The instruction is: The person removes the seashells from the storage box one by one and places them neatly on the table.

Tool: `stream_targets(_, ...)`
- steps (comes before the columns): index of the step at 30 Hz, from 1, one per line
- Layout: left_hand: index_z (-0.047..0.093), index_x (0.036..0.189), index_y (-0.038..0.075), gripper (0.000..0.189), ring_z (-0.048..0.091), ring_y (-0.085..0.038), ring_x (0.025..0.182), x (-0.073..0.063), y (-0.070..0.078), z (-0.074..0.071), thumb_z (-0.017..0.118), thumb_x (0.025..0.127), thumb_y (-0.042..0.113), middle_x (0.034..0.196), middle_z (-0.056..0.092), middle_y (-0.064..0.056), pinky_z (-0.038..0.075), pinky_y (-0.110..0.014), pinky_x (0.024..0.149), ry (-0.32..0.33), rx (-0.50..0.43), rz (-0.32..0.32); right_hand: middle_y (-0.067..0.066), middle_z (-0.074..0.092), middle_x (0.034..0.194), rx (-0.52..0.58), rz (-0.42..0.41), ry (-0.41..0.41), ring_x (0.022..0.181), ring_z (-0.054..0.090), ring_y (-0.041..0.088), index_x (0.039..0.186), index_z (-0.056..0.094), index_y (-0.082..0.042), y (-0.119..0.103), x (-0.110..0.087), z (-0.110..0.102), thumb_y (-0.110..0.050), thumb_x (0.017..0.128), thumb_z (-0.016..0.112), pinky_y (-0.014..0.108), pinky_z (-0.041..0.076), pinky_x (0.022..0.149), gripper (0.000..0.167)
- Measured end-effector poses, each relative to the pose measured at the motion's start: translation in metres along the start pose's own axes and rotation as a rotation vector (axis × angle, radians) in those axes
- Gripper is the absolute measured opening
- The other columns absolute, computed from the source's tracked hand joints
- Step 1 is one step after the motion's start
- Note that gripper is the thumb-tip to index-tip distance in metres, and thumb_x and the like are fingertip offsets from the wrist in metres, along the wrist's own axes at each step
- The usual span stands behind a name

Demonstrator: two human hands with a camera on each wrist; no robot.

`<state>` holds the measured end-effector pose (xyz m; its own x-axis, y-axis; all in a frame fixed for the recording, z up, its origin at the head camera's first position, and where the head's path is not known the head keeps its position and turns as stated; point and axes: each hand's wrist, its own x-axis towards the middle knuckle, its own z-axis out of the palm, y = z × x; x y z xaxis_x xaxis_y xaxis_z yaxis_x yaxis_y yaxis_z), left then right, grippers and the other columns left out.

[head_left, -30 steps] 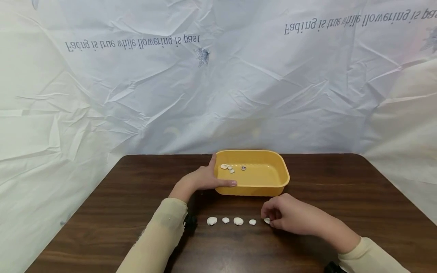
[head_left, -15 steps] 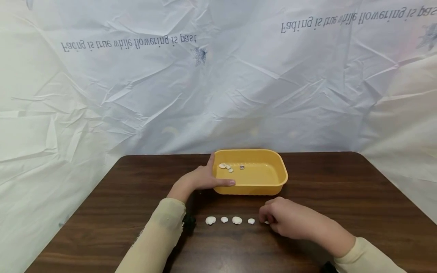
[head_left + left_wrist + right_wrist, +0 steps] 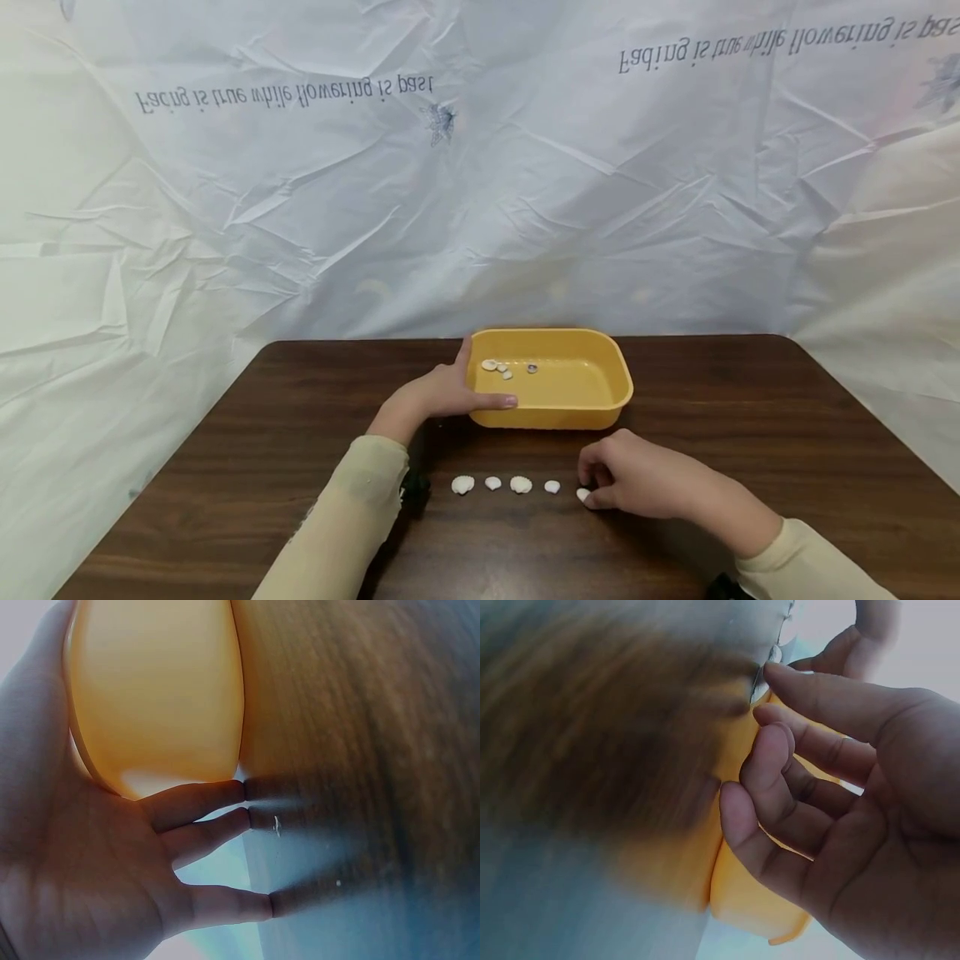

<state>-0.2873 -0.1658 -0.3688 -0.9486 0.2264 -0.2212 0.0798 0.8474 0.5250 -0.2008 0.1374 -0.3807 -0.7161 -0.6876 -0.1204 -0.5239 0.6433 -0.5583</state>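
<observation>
My left hand [image 3: 442,393] rests against the left end of a yellow plastic basin [image 3: 555,418]. Its thumb lies along the front rim, and in the left wrist view the spread, straight fingers [image 3: 199,804] reach down to the tabletop. Near the basin's front right, my right hand [image 3: 637,477] pinches a small white seashell [image 3: 582,495] on the table between thumb and index finger. The right wrist view shows that shell [image 3: 760,686] at the thumb tip, the other fingers loosely curled. Leftward runs a row of white scallop shells [image 3: 521,484], spaced apart.
Inside the basin, several small shells [image 3: 490,365] gather at the left, with a darker spiral-looking one [image 3: 532,367] nearer the middle. The dark wooden table [image 3: 300,433] ends at a white printed sheet [image 3: 480,208] hanging behind it.
The shell at my right fingertips, mostly covered half a second ago, shows more and sits slightly nearer the body. The right hand has shifted a little right; my left hand stays on the basin.
</observation>
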Motion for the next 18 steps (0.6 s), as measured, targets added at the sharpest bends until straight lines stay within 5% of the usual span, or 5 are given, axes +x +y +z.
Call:
stream_targets(10, -0.018, 0.170, 0.032, 0.148, 0.044, -0.040, 0.153, -0.001, -0.002, 0.002, 0.073, 0.069, 0.092, 0.165, 0.041, -0.028, 0.043, -0.055, 0.118, 0.003, -0.004, -0.016, -0.011, 0.055, 0.068, -0.007, -0.007, 0.001, 0.061, 0.048, 0.000, 0.086, 0.068, -0.022, -0.001, 0.010, 0.000, -0.009, 0.093, 0.080, 0.022, 0.043, 0.060, 0.018)
stream_targets(18, -0.017, 0.170, 0.033, 0.148, 0.042, -0.040, 0.155, -0.001, 0.000, 0.001, 0.073, 0.069, 0.093, 0.167, 0.038, -0.028, 0.041, -0.056, 0.120, 0.001, 0.001, -0.023, -0.008, 0.056, 0.069, 0.029, 0.047, -0.021, 0.061, 0.050, 0.004, 0.088, 0.068, -0.020, -0.011, 0.011, 0.001, -0.020, 0.091, 0.085, 0.024, 0.042, 0.061, 0.017)
